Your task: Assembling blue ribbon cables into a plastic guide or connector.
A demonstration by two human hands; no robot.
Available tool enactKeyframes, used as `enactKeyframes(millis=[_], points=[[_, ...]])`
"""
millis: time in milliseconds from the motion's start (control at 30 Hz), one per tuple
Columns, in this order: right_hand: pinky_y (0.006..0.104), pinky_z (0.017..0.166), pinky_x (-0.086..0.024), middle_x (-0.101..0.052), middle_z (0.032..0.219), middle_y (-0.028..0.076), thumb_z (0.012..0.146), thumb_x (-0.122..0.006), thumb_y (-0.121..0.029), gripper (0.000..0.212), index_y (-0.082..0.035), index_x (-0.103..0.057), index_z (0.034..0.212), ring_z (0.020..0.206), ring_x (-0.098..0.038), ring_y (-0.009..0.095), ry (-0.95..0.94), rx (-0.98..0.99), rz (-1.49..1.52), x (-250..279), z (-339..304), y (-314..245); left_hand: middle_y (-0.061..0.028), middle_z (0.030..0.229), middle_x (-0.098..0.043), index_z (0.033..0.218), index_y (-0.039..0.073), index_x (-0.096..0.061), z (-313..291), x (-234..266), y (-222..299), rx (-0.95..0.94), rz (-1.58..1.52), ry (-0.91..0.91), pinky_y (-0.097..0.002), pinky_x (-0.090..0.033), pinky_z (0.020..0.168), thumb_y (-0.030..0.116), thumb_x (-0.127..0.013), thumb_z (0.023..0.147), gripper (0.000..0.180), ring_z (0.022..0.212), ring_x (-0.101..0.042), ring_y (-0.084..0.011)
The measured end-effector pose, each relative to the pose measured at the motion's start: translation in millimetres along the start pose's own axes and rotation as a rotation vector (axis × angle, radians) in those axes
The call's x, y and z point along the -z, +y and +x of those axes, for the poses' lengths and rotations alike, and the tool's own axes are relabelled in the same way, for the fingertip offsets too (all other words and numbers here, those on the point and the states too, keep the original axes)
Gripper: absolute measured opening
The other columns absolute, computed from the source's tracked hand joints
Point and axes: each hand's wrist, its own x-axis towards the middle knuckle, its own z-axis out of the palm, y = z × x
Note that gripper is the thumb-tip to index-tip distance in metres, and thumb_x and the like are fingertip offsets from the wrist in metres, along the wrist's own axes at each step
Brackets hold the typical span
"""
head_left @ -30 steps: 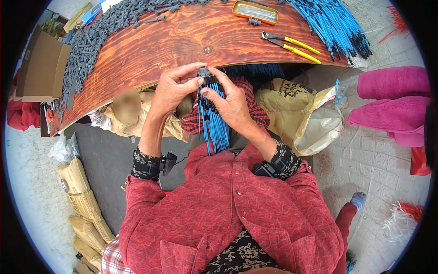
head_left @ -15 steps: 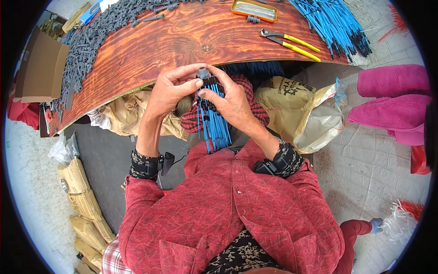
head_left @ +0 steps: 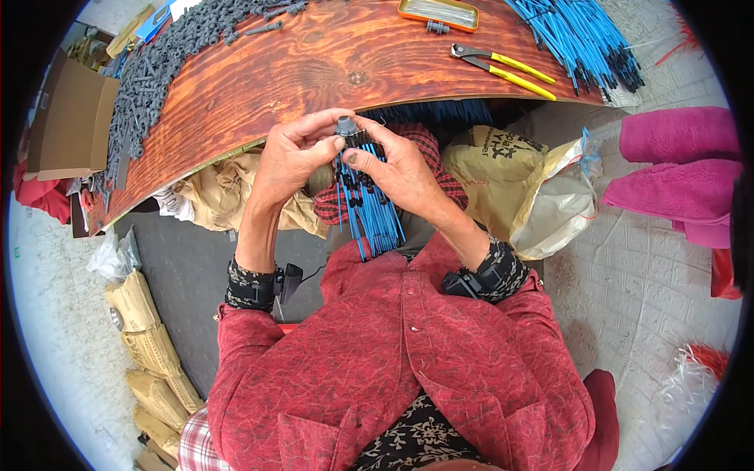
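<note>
A ribbed grey plastic fitting (head_left: 345, 125) stands upright between my hands, just off the table's near edge. My left hand (head_left: 297, 153) pinches it from the left, thumb bent against its lower part. My right hand (head_left: 399, 166) closes on it from the right, with the index finger curled round behind. Below the fitting, a bundle of thin blue rods (head_left: 371, 216) with black ends hangs down onto my lap. My fingers cover part of the black ends. I cannot tell whether any rod is fixed in the fitting.
On the wooden table (head_left: 267, 94) lie yellow-handled pliers (head_left: 510, 71), an orange-rimmed tin of thin pins (head_left: 440, 12), a pile of grey fittings (head_left: 169, 74) and more blue rods (head_left: 577, 43). A cardboard box (head_left: 75, 118) stands left, a sack (head_left: 550, 196) right, beside magenta cushions (head_left: 671, 165).
Both hands keep nearly the same grip on the fitting, their fingers shifting only slightly. The whole view moves a little. At lower right, another person's foot has gone out of sight.
</note>
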Motion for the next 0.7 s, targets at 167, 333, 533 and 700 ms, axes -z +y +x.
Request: enactKeyframes(millis=[167,333,533,700], points=[[0.034,0.096,-0.05,-0.07,0.12,0.018,0.095,-0.069,-0.023,0.055,-0.001,-0.051,0.143,0.11,-0.067,0.02,-0.023,-0.087,-0.014,1,0,-9,-0.0064,0.11,-0.072,0.13,0.0,-0.066,-2,-7,2,-0.025,-0.012,0.039,-0.0257,-0.053,0.087,0.007,-0.072,0.092,0.039,0.098,-0.065,-0.0101],[0.034,0.098,-0.049,-0.069,0.122,0.017,0.096,-0.068,-0.023,0.055,-0.001,-0.051,0.143,0.113,-0.065,0.019,-0.033,-0.021,0.009,5,-2,-3,-0.0068,0.11,-0.073,0.131,0.0,-0.065,-5,-7,9,-0.02,-0.024,0.002,-0.0265,-0.053,0.088,0.007,-0.073,0.091,0.041,0.1,-0.066,-0.0112],[0.0346,0.102,-0.047,-0.068,0.125,0.015,0.096,-0.069,-0.028,0.058,0.001,-0.051,0.143,0.117,-0.063,0.02,-0.133,-0.046,0.07,10,-4,-9,-0.008,0.11,-0.073,0.129,0.0,-0.066,-7,3,7,-0.003,-0.031,-0.044,-0.027,-0.055,0.087,0.004,-0.077,0.086,0.044,0.098,-0.068,-0.0127],[0.0345,0.103,-0.046,-0.067,0.126,0.015,0.096,-0.069,-0.03,0.06,0.001,-0.051,0.143,0.117,-0.062,0.02,-0.151,-0.049,0.076,9,-7,-8,-0.0078,0.109,-0.074,0.126,-0.001,-0.068,-5,6,3,0.003,-0.082,-0.064,-0.0268,-0.057,0.086,0.002,-0.078,0.084,0.043,0.095,-0.07,-0.0131]])
